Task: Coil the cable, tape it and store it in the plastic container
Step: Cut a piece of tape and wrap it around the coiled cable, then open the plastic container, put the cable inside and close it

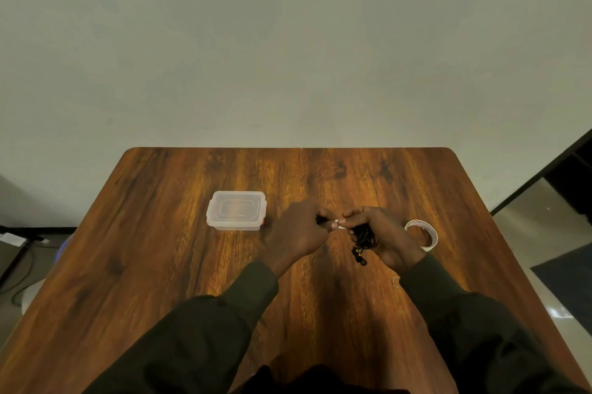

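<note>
The left hand [299, 230] and the right hand [381, 235] work close together above the middle of the wooden table [160, 265]. The right hand's fingers curl round a bundled black cable [363, 238], holding it clear of the tabletop. The left hand pinches a small white strip of tape [339, 224] that spans the narrow gap between the two hands, and it also holds a dark bit of cable (detail is too small to resolve further).

The cable is thin and black, gathered into a loose, tangled coil; one end hangs below the right hand and ends in a dark plug with a yellowish mark.

Item count: one cable, one tape roll [422, 234], one plastic container [236, 210]. The tape roll is white and lies just beside the right hand, on its right. The container is clear, rectangular, with its lid on, and sits to the left of the left hand, apart from it.
</note>
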